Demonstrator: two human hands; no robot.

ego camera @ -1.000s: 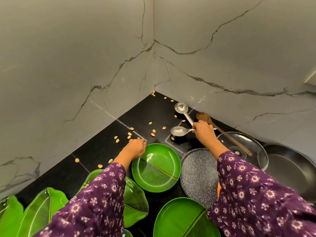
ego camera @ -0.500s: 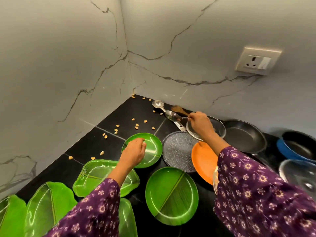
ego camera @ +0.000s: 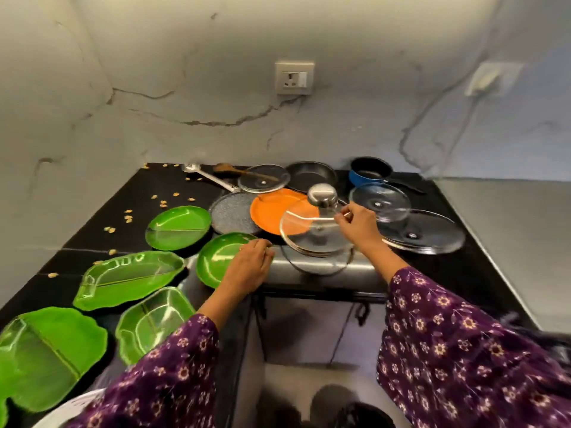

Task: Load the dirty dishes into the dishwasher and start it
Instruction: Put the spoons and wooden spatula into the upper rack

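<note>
- The left hand point(ego camera: 250, 264) is down on the near round green plate point(ego camera: 217, 261), with its fingers point(ego camera: 262, 243) curled over the far rim. It has a firm grasp on the plate, which sits right at the front edge of the desk point(ego camera: 92, 242).
- The right hand point(ego camera: 358, 227) is up and pinching the thin handle of a steel ladle point(ego camera: 322, 195). The ladle's bowl pokes up just left of the knuckles.
- Directly below and left of that hand is a glass lid point(ego camera: 309, 239). The blur hides whether the fingers hold it too.
- Beyond the left hand, a second green plate point(ego camera: 177, 227), a grey speckled plate point(ego camera: 231, 213) and an orange plate point(ego camera: 272, 208) sit side by side.
- Left of the left hand are three leaf-shaped green plates point(ego camera: 129, 276).
- Just right of the right hand are two flat glass lids point(ego camera: 423, 233), overlapping. Farther back by the wall are a blue pan point(ego camera: 369, 177) and a black pan point(ego camera: 310, 176).
</note>
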